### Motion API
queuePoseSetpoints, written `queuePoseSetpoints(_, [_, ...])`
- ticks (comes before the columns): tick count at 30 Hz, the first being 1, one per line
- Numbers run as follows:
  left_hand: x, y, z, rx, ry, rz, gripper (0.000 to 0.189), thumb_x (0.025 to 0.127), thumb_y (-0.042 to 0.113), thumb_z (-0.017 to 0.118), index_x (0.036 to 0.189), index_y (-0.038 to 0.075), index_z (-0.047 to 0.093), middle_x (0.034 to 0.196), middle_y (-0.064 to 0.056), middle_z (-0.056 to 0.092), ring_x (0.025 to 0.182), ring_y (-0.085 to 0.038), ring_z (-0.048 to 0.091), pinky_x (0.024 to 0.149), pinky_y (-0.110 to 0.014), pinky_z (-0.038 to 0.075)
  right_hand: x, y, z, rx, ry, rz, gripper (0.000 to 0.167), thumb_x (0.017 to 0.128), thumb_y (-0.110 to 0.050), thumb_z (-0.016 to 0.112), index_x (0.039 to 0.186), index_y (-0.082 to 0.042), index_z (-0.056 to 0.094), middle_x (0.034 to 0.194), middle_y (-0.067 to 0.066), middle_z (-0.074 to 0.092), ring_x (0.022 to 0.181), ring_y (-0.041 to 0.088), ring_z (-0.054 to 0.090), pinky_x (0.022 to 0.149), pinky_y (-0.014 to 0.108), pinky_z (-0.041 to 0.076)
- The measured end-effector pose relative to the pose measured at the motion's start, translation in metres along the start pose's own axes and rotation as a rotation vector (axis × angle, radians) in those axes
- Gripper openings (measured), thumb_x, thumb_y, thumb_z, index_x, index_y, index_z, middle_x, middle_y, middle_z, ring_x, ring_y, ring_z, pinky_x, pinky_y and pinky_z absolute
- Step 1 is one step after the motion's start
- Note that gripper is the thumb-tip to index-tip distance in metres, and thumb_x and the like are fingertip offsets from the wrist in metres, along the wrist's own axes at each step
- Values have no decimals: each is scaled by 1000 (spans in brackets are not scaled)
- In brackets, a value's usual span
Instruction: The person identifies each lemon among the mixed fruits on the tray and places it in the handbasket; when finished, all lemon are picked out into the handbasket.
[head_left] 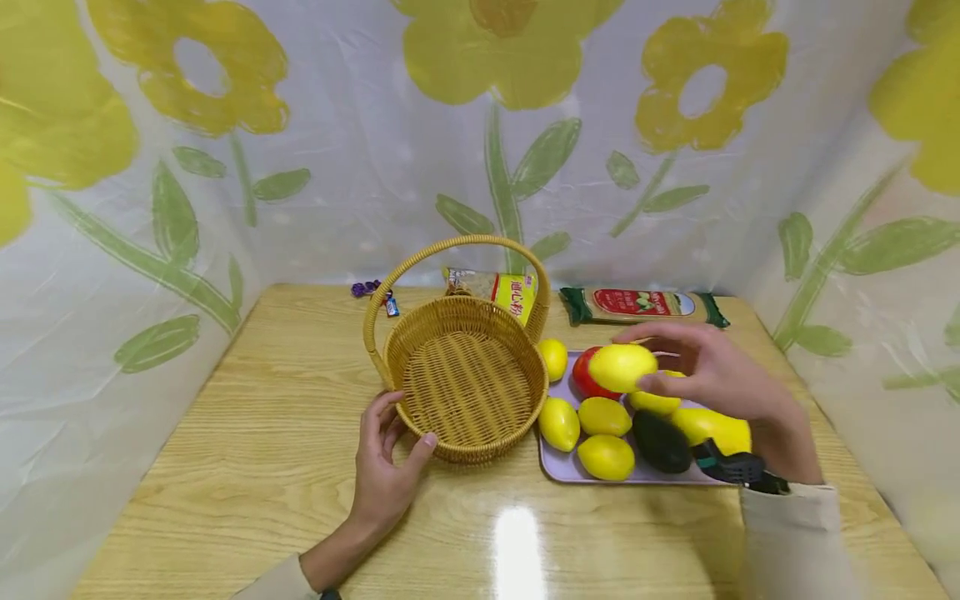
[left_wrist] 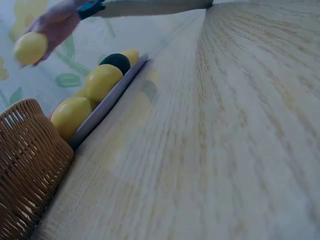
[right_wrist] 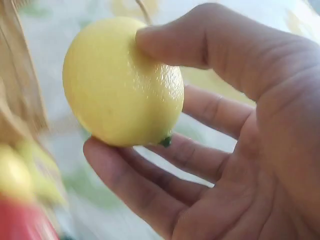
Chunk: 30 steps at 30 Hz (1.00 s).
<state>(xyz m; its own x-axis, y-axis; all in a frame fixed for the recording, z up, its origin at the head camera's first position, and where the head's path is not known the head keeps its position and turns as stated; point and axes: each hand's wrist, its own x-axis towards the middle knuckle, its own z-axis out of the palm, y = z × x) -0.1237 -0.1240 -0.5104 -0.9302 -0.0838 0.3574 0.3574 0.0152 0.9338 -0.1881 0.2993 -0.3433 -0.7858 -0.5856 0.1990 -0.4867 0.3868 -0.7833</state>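
My right hand [head_left: 708,371] pinches a lemon [head_left: 622,368] between thumb and fingers, raised above the lilac tray [head_left: 562,475]. In the right wrist view the lemon [right_wrist: 120,82] shows a small green stem end. Several more lemons [head_left: 606,457] lie on the tray with a dark green avocado [head_left: 662,442], a long yellow fruit [head_left: 716,429] and a red fruit [head_left: 587,377] partly hidden behind the held lemon. At the tray's left stands a round wicker basket [head_left: 465,387] with nothing inside. My left hand [head_left: 390,467] grips its near-left rim, thumb over the edge.
Behind the basket lies a yellow noodle packet [head_left: 513,293], partly covered by it. A green and red packet [head_left: 641,306] lies behind the tray. Small wrapped sweets [head_left: 367,288] sit at the back left. The basket's tall handle [head_left: 450,243] arches upward.
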Motion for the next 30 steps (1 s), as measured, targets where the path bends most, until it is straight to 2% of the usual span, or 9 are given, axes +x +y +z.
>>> queuePoseSetpoints(3, [1, 0, 0, -9, 6, 3, 75, 94, -10, 73, 159, -4, 36, 169, -28, 25, 152, -51, 37, 127, -30, 44, 40, -12, 34, -3, -112, -28, 44, 98, -6, 81, 140, -14, 71, 137, 3, 72, 109, 18, 72, 92, 33, 68])
queuePoseSetpoints(7, [2, -1, 1, -22, -1, 5, 74, 94, -9, 73, 159, -2, 37, 168, -28, 25, 153, -53, 36, 128, -31, 43, 75, -20, 76, -138, -232, -32, 41, 97, -15, 81, 137, -21, 73, 131, -4, 75, 103, 15, 71, 94, 36, 67])
queuePoseSetpoints(9, [2, -1, 1, -23, -8, 2, 75, 94, -8, 74, 159, -2, 37, 168, -27, 25, 153, -53, 35, 128, -31, 43, 84, -20, 94, -200, -281, -43, 41, 97, -17, 80, 137, -20, 73, 128, -4, 76, 99, 13, 72, 90, 36, 67])
queuePoseSetpoints(11, [1, -1, 1, -17, -10, 3, 75, 94, -8, 74, 159, -3, 37, 169, -27, 25, 153, -54, 35, 129, -30, 43, 90, -21, 110, -224, -323, -51, 41, 100, -20, 78, 140, -18, 72, 132, -3, 76, 102, 13, 73, 91, 36, 67])
queuePoseSetpoints(15, [0, -1, -1, -6, -4, 1, 76, 94, -7, 74, 159, -3, 36, 169, -26, 25, 153, -53, 35, 128, -28, 43, 95, -23, 127, -166, -345, -82, 41, 106, -23, 74, 146, -16, 69, 142, 2, 73, 119, 21, 73, 100, 41, 66])
queuePoseSetpoints(18, [0, -1, -1, 2, -8, 3, 75, 94, -7, 73, 159, -4, 36, 169, -26, 25, 153, -52, 36, 128, -29, 43, 88, -26, 114, -107, -289, -96, 40, 107, -23, 74, 146, -18, 70, 141, 1, 74, 125, 21, 73, 103, 43, 65])
queuePoseSetpoints(22, [0, -1, -1, 4, -7, -6, 76, 93, -9, 73, 160, -4, 36, 169, -25, 25, 153, -51, 37, 129, -30, 42, 65, -23, 67, -76, -153, -69, 40, 103, -19, 79, 143, -20, 73, 136, -3, 77, 120, 14, 74, 100, 34, 65])
queuePoseSetpoints(26, [-1, -1, -1, 7, 1, -17, 77, 92, -10, 74, 159, 0, 38, 170, -24, 25, 154, -51, 36, 129, -27, 42, 29, -2, 11, -112, 40, -22, 42, 99, -10, 81, 139, -21, 75, 132, -4, 78, 118, 8, 75, 100, 21, 62])
queuePoseSetpoints(30, [0, -2, 0, 14, 1, -3, 76, 93, -9, 74, 159, -2, 37, 168, -27, 26, 154, -52, 35, 126, -24, 44, -8, 26, -30, -89, 165, 41, 41, 101, -1, 76, 141, -11, 73, 135, 1, 77, 122, 5, 73, 99, 15, 60])
